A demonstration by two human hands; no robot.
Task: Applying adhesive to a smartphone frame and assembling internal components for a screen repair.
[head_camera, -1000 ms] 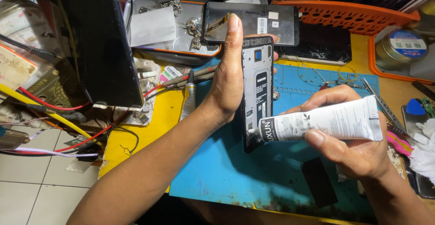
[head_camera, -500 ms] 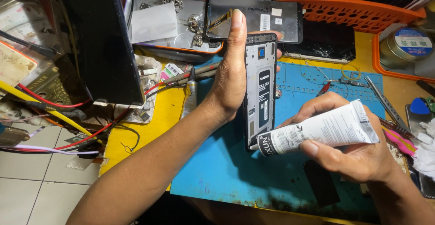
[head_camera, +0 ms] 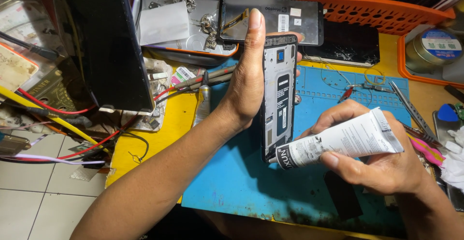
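The left hand [head_camera: 249, 85] holds a phone frame [head_camera: 279, 95] upright on edge above the work mat [head_camera: 241, 182]. To its right and nearer, the right hand [head_camera: 382, 162] holds a glue tube [head_camera: 343, 141], its nozzle touching the frame's near end. Beyond the frame lies a phone screen [head_camera: 285, 20]; a plastic basket [head_camera: 377, 13] sits far right. A dark panel [head_camera: 111, 42] leans at the left.

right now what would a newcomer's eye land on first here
At centre, the left hand holds an opened black phone frame upright over the blue rubber work mat. The right hand presses a white squeeze tube to the frame's lower edge. An orange plastic basket sits behind.
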